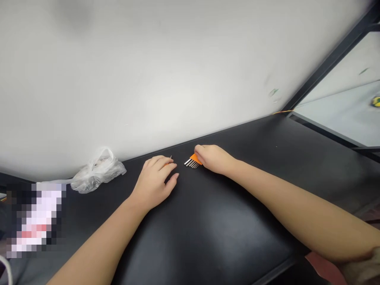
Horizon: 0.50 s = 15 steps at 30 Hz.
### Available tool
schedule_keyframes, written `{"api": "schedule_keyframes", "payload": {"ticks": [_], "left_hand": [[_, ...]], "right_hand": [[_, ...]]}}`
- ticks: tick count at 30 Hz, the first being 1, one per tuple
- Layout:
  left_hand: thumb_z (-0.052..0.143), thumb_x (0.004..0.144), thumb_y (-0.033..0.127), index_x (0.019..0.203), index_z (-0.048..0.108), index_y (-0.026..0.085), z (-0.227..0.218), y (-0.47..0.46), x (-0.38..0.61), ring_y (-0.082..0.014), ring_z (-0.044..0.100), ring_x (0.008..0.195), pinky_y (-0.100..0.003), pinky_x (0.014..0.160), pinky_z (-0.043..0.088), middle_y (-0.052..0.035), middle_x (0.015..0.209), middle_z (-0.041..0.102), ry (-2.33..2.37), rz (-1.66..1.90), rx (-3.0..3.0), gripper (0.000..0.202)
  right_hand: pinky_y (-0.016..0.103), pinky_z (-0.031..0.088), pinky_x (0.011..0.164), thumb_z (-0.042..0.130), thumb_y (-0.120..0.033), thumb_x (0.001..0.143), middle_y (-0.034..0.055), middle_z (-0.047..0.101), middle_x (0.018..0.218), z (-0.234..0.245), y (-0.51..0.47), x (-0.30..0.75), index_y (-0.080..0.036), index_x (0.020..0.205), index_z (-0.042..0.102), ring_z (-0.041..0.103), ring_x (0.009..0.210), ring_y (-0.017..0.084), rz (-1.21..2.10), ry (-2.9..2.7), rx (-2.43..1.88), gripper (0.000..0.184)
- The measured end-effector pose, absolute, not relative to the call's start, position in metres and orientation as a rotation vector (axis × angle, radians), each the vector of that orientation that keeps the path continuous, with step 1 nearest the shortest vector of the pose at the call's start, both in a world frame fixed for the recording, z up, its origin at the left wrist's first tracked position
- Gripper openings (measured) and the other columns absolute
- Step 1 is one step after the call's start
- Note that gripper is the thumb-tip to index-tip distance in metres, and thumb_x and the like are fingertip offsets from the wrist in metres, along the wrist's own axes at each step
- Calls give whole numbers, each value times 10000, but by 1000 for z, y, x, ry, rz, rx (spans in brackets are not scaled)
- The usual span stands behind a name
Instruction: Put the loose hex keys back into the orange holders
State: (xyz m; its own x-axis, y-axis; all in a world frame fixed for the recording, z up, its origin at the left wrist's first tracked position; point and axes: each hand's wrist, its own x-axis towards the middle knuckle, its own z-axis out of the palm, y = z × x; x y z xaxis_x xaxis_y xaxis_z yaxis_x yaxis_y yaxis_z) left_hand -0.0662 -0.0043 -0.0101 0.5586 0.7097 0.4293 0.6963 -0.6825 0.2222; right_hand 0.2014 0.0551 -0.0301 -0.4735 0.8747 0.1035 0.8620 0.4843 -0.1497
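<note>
On the black table [208,221], near the white wall, my right hand [212,158] grips an orange holder with several silver hex keys [192,161] whose ends point left. My left hand [156,178] rests palm down just left of it, fingers curled over a small orange and metal piece [170,161] that is mostly hidden under the fingers. The two hands lie a few centimetres apart.
A crumpled clear plastic bag [96,172] lies at the back left against the wall. A blurred object [35,217] sits at the left edge. A black frame [326,67] and a glass panel stand at the right.
</note>
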Motion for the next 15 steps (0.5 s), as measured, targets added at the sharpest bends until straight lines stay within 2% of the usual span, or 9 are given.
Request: {"api": "schedule_keyframes", "payload": {"ticks": [2,6,8,11,15], "left_hand": [[596,952,258,1213,637,228,-7,-9,-62,-294,590,1233,-501,1041,468,-87,1261,680,1208,749,2763,265],[688,907,322,1375,543,236,-3,-20,-51,-320,575,1268,-502,1040,482,-108,1369,623,1158,698,2755,497],[673,925,325,1329,579,238,-3,-24,-47,-291,621,1196,-462,998,513,-97,1321,652,1101,697,2729,423],[576,993,283,1121,677,246,-6,-26,-45,-200,689,982,-356,884,547,-39,1096,732,1038,726,2603,167],[600,983,296,1014,719,228,-7,-24,-47,-156,708,855,-285,808,557,-15,970,756,1116,826,2235,141]], "right_hand": [[270,340,629,497,-214,972,77,677,844,-24,52,200,-172,907,574,571,698,163,269,-2482,-1502,109],[237,397,613,480,-227,951,23,687,835,-9,35,190,-192,873,623,581,682,129,757,-2282,-1425,166],[217,390,552,512,-234,913,1,673,789,-6,24,182,-198,849,642,551,622,110,1026,-2210,-1375,150],[196,311,437,552,-276,888,-23,582,651,-6,13,171,-194,832,633,450,494,81,1444,-2033,-1377,129],[183,169,361,566,-474,932,-48,450,594,-3,9,165,-192,834,561,298,422,51,1899,-1621,-1272,299]]}}
